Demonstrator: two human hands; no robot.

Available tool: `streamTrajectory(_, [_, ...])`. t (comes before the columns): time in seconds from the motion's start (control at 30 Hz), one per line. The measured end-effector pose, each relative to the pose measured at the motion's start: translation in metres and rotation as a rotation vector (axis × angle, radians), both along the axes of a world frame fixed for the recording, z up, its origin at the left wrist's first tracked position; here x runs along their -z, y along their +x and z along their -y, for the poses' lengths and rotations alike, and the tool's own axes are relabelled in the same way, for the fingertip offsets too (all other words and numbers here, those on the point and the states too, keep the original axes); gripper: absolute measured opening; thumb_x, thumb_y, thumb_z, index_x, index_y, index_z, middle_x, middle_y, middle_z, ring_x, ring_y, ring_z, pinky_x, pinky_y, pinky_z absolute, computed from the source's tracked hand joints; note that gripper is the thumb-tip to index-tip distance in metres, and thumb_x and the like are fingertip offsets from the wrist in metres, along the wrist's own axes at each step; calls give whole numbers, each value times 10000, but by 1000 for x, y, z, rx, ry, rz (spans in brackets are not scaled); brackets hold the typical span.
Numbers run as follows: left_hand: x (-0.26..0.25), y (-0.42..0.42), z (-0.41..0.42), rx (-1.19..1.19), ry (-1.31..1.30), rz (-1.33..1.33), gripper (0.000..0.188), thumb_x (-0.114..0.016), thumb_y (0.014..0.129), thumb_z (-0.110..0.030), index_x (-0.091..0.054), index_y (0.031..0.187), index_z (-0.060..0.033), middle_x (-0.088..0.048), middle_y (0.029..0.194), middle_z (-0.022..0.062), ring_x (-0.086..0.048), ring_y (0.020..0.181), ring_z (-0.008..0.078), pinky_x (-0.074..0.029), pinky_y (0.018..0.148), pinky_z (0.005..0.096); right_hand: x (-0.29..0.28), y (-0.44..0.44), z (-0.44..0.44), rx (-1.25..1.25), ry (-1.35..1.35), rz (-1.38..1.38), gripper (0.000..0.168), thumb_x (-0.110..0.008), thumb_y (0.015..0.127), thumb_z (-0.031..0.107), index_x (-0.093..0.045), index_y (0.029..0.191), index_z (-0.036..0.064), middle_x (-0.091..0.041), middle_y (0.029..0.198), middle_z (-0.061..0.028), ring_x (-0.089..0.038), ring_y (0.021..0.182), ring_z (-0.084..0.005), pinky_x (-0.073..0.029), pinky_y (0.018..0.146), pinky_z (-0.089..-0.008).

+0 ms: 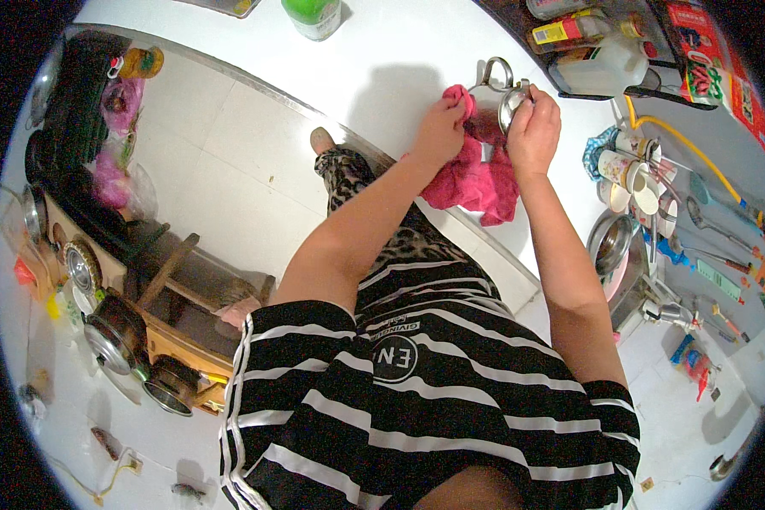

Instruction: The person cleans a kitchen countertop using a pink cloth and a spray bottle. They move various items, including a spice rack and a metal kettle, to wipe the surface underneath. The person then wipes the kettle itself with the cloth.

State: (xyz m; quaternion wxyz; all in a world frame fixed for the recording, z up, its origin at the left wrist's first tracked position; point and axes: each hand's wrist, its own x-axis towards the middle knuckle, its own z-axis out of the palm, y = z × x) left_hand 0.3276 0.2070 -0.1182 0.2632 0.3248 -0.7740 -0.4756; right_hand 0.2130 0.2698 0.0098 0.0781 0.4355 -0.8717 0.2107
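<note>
My left hand (pixel 445 127) pinches a bunched end of pink cloth (pixel 478 182). The rest of that cloth hangs and spreads below, over the front edge of the white countertop (pixel 408 38). In my right hand (pixel 534 131) is a round, shiny metal lid (pixel 514 108), tilted on its side. Between and just beyond the hands shows a curved metal handle (pixel 501 67). A dark reddish-brown surface (pixel 484 124) lies between my hands; whether it belongs to a vessel or to the cloth, I cannot tell.
A green-topped bottle (pixel 312 16) stands at the far side. Bottles on a dark rack (pixel 602 67), paper cups (pixel 625 169), a metal bowl (pixel 612 239) and hanging utensils (pixel 714 236) line the right. To the left are a wooden stool (pixel 185 274) and pots (pixel 115 331).
</note>
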Motion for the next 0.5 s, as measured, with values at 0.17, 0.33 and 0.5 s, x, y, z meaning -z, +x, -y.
streamTrajectory(0.17, [-29, 25, -33, 53, 63, -61, 496, -521, 770, 8, -553, 1263, -36, -521, 1284, 235, -527, 1135, 420, -439, 980, 447, 3, -2, -5, -21, -12, -28, 315, -475, 905, 146, -576, 1148, -28, -593, 1112, -214, -533, 1065, -382, -410, 937, -461])
streamTrajectory(0.33, [-29, -4, -14, -13, 31, -242, 503, -501, 786, 8, -544, 1287, -28, -507, 1347, 210, -506, 1209, 390, -420, 1023, 433, 2, -3, -3, -51, -40, -6, 294, -485, 899, 134, -575, 1130, -24, -590, 1116, -215, -534, 1058, -382, -413, 929, -460])
streamTrajectory(0.5, [-23, -27, 21, 35, 137, -41, 489, -494, 801, -14, -581, 1275, -98, -585, 1241, 207, -558, 1148, 369, -443, 1004, 411, 5, -4, -2, -25, -34, -26, 285, -495, 894, 129, -576, 1125, -16, -586, 1122, -212, -537, 1048, -380, -417, 922, -457])
